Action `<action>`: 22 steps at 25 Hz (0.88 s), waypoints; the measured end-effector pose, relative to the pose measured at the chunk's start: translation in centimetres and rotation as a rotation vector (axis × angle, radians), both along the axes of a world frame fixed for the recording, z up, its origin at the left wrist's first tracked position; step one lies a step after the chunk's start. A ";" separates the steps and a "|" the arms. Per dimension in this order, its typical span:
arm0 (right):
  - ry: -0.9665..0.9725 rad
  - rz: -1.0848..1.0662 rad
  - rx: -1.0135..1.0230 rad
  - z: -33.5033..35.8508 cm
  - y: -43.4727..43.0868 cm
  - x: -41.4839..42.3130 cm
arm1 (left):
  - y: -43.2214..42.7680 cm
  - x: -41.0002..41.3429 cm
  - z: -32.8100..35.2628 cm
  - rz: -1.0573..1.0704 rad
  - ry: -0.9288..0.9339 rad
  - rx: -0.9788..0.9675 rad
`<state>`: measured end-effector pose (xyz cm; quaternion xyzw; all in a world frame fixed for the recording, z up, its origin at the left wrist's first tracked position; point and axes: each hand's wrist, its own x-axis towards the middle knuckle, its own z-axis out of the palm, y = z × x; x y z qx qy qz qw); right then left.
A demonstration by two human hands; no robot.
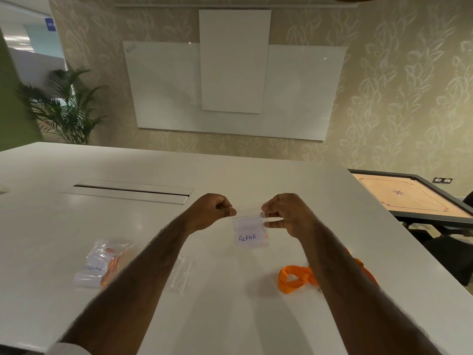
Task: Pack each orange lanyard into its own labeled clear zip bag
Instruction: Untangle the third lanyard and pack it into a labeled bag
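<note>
Over a white worktop both arms stretch forward; left grip and right grip pinch the top corners of a clear ALPHA bag, hanging upright. An orange lanyard lies by the right forearm.

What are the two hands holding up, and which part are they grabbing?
The clear zip bag labeled ALPHA. The left hand pinches its top left corner, the right hand its top right corner.

White table with packed bags, empty bag, loose orange lanyard
</note>
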<state>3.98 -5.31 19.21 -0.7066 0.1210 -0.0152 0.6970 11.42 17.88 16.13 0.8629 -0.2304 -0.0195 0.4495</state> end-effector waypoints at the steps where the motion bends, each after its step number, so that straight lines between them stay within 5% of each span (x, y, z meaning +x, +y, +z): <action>1: -0.003 0.002 0.005 -0.1 0.0 0.1 | 0.1 0.0 -0.2 0.003 0.032 -0.041; 7: -0.100 0.074 -0.015 -1.2 1.0 0.3 | 1.1 -1.2 -0.9 -0.021 0.235 -0.368; 11: -0.155 0.162 0.037 -3.0 4.4 1.0 | 3.8 -2.7 -0.7 0.151 0.255 -0.515; 22: -0.037 0.242 0.093 -7.1 26.5 3.9 | 22.8 -4.1 -4.0 0.666 0.120 -0.371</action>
